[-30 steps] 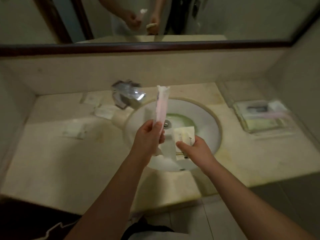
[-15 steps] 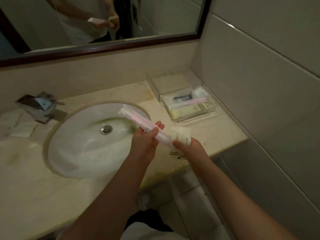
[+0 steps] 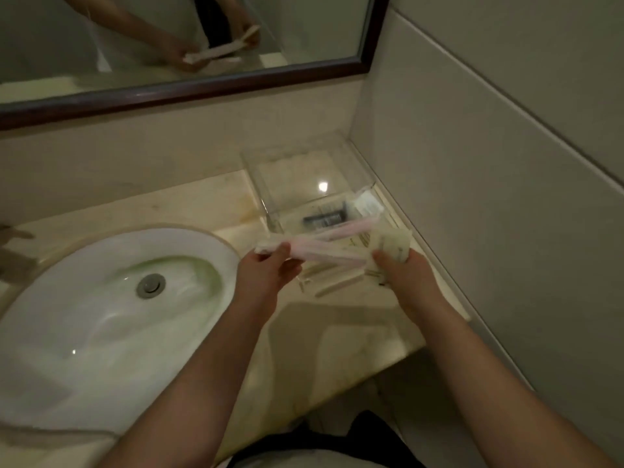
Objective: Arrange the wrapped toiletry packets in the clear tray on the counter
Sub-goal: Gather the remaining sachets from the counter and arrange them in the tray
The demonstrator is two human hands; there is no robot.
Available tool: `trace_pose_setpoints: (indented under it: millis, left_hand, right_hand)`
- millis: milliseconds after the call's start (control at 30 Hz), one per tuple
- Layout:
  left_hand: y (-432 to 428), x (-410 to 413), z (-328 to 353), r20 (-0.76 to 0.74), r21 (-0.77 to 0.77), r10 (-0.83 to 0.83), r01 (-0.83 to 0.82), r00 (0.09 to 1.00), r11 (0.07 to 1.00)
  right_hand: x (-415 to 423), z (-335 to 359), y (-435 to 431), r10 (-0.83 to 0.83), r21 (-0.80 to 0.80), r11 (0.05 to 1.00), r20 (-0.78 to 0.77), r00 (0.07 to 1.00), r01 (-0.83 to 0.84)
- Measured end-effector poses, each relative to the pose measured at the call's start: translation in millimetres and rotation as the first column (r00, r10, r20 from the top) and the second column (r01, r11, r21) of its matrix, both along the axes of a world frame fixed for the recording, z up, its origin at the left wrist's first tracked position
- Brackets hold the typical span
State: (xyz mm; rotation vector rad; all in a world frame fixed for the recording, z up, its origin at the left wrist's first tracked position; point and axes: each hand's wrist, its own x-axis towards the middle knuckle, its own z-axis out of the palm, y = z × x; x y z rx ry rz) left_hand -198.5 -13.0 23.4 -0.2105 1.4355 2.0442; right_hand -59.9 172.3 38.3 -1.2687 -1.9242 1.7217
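Note:
My left hand [image 3: 266,276] grips one end of a long pink wrapped packet [image 3: 320,253], which lies level and reaches across to my right hand [image 3: 405,278]. That hand holds a small cream packet [image 3: 393,246] and touches the pink packet's other end. Both hands hover over the near end of the clear tray [image 3: 270,219] at the counter's right corner. Inside the tray lie another pink wrapped packet [image 3: 347,228], a dark-labelled packet [image 3: 324,219] and a white packet [image 3: 368,204]. Lower tray contents are partly hidden by my hands.
A white oval sink [image 3: 101,305] with a metal drain [image 3: 151,285] fills the left of the beige counter [image 3: 337,332]. A tiled wall [image 3: 489,197] closes the right side. A dark-framed mirror [image 3: 189,92] runs along the back. The counter's front edge drops off near my forearms.
My view has swung right and closer to the tray. Both hands moved from above the sink over to the tray, and the pink packet tipped from upright to level.

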Motion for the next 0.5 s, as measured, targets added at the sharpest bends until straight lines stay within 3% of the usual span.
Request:
trace_pose_setpoints:
  millis: [233,333,500]
  left_hand:
    - [23,-30,-6,0.030,-0.229,-0.038,0.043,0.999,0.973]
    - [35,-43,-2,0.026,-0.393,-0.071,0.076,0.997,0.916]
    - [60,-62,-6,-0.137,-0.634,-0.101,-0.009,0.985,0.774]
  right_hand:
    - [-46,-15,57,0.028,0.025,0.999,-0.028,0.999,-0.028]
    - [-68,-22,79,0.038,0.031,0.999,0.016,0.999,-0.039]
    - [-95,-28,110,0.055,0.161,0.984,0.152,0.987,-0.079]
